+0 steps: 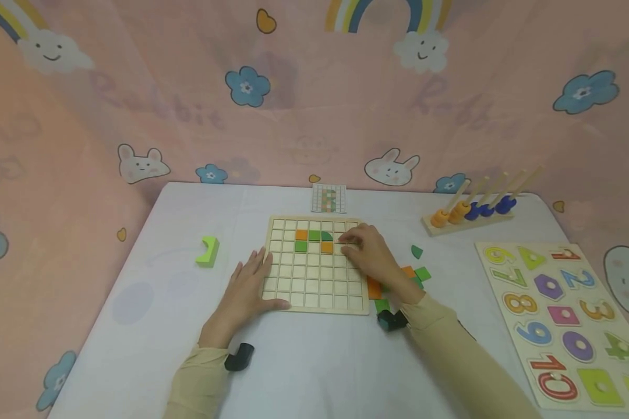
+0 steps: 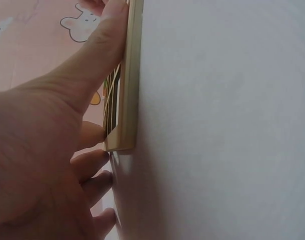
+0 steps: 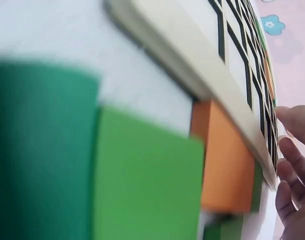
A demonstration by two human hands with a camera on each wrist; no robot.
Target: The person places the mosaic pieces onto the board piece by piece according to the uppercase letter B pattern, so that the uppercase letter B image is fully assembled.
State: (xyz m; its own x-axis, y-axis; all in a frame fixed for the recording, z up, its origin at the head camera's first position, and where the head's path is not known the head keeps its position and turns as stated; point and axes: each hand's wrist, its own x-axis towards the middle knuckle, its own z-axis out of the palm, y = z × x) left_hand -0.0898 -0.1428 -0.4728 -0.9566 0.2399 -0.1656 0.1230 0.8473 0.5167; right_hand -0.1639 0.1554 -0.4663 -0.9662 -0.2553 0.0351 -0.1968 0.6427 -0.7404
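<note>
The grid board lies flat at the middle of the white surface. The left hand steadies the near-left corner of the grid board: its fingers are extended and spread along the left side, the thumb rests on the near edge, and it grasps no separate piece. The right hand is positioned over the right part of the grid board, fingers loosely bent, thumb and index finger parted; no held piece can be made out. Its fingertips are just beside a dark green curved piece, which sits in the grid at the right end of a row. To the left in the same row are a light green square and an orange square. In the next nearer row, a second light green square and a second orange square stand one cell apart. Loose pieces lie to the right of the grid board; among them, an orange block adjoins its side, with a light green block nearby. A pattern card lies just beyond the far edge. A notched green block stands to the left; a bead stand and a number puzzle occupy the right.
</note>
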